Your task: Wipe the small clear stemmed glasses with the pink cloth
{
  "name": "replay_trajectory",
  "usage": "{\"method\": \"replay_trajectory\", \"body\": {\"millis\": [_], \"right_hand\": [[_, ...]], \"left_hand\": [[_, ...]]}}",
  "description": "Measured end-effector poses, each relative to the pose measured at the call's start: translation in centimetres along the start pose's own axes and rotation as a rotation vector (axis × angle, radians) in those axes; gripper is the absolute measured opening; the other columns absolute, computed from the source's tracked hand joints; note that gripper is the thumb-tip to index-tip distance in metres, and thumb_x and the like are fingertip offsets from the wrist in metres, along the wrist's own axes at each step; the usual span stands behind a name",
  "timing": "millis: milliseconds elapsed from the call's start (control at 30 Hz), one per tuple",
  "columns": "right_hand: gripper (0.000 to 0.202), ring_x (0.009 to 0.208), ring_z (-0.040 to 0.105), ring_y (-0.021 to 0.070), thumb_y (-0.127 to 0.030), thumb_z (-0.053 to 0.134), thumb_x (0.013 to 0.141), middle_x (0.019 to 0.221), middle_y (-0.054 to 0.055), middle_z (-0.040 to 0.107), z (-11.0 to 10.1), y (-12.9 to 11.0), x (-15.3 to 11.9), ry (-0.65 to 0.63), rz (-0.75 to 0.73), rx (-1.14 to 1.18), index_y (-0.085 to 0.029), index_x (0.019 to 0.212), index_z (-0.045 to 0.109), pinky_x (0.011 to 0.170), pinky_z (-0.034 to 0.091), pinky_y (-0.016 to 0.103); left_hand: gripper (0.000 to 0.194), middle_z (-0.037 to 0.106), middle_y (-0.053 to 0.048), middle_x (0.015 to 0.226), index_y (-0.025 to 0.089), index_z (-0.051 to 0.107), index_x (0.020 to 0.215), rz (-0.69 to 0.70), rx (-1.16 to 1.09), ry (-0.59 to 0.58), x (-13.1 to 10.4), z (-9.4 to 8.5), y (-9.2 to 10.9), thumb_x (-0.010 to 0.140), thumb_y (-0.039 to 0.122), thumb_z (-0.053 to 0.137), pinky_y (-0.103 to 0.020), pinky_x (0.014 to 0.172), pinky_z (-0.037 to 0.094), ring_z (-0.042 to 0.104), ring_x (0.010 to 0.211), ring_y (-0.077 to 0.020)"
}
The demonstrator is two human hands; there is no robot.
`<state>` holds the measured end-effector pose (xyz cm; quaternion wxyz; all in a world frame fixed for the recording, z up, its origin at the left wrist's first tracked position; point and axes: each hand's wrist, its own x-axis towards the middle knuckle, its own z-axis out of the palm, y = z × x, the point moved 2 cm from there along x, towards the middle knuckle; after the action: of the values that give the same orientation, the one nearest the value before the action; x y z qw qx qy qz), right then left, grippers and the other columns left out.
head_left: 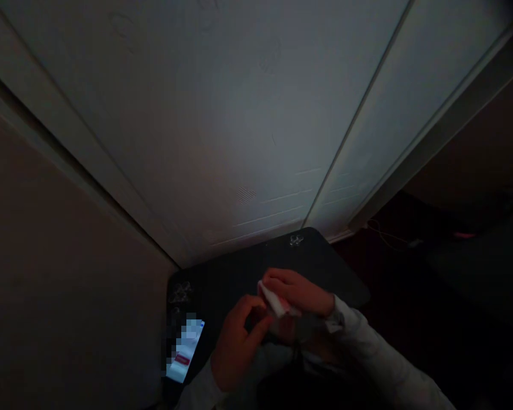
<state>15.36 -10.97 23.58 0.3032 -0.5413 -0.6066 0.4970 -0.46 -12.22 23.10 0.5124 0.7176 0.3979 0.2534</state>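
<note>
Background: dim room; pale panelled wall; dark worktop set against it, corners rounded. On the worktop, left side: one phone, screen lit, part of it blurred out; just beyond it, a cluster of clear pieces, kind too dark to tell. Far edge, right: a smaller clear item.

Principal item: one folded piece, white and red, cloth or paper, cannot tell which; held above the near part of the worktop. Right hand: fingers closed on its upper side. Left hand: thumb and forefinger curved at its near side; grip or mere touch, cannot tell.

Step, as judged: working the folded piece between both hands. Next move, as judged, calls for a steady right-hand hold and a sure left-hand pinch.
</note>
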Motion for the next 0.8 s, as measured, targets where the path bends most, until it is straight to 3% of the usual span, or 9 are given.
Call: {"method": "replay_trajectory", "body": {"millis": [167, 300, 533, 633, 800], "right_hand": [[0.031, 0.057, 0.049, 0.0097, -0.041, 0.04, 0.085, 0.064, -0.001, 0.055, -1.0, -2.8, 0.8, 0.022, -0.01, -0.275, -0.016, 0.08, 0.057, 0.052, 0.034, 0.02], [0.031, 0.059, 0.049, 0.0097, -0.042, 0.04, 0.085, 0.067, -0.001, 0.055, -0.5, -3.6, 0.4, 0.058, -0.013, -0.271, -0.016, 0.081, 0.056, 0.052, 0.036, 0.02], [0.031, 0.046, 0.042, 0.0058, -0.043, 0.039, 0.085, 0.062, -0.003, 0.049, 1.5, -3.1, -0.2, 0.051, 0.04, 0.076, -0.015, 0.085, 0.053, 0.04, 0.033, 0.017], [0.029, 0.044, 0.043, 0.0051, -0.04, 0.038, 0.086, 0.064, -0.003, 0.051, 2.2, -2.9, -0.2, 0.028, 0.042, 0.291, -0.015, 0.091, 0.054, 0.039, 0.034, 0.016], [0.025, 0.061, 0.054, 0.0078, -0.034, 0.05, 0.082, 0.081, 0.003, 0.059, 2.3, -2.3, -0.5, -0.061, 0.012, 0.526, -0.013, 0.095, 0.057, 0.05, 0.042, 0.016]], "left_hand": [[0.004, 0.053, 0.001, 0.074, 0.018, 0.053, 0.078, 0.046, -0.028, 0.03, 0.9, -0.9, -1.4, 0.076, 0.021, 0.054, -0.024, 0.066, 0.04, 0.05, 0.071, -0.0136], [0.006, 0.055, 0.001, 0.074, 0.018, 0.055, 0.078, 0.084, -0.047, 0.027, 0.7, -1.3, -2.2, 0.075, 0.023, 0.056, -0.024, 0.065, 0.041, 0.051, 0.07, -0.0135], [0.038, 0.06, -0.006, 0.104, 0.021, 0.05, 0.111, 0.019, -0.097, 0.098, -0.5, -1.7, -3.8, 0.075, 0.028, 0.058, -0.032, 0.081, 0.044, 0.057, 0.093, -0.0189], [0.036, 0.061, -0.006, 0.107, 0.021, 0.054, 0.111, 0.059, -0.044, 0.128, -0.9, -1.9, -4.0, 0.075, 0.028, 0.057, -0.033, 0.083, 0.045, 0.058, 0.096, -0.0199], [0.037, 0.063, -0.005, 0.108, 0.023, 0.056, 0.111, 0.133, 0.009, 0.191, -1.6, -2.0, -4.0, 0.074, 0.027, 0.058, -0.034, 0.084, 0.046, 0.059, 0.096, -0.0203]]}}
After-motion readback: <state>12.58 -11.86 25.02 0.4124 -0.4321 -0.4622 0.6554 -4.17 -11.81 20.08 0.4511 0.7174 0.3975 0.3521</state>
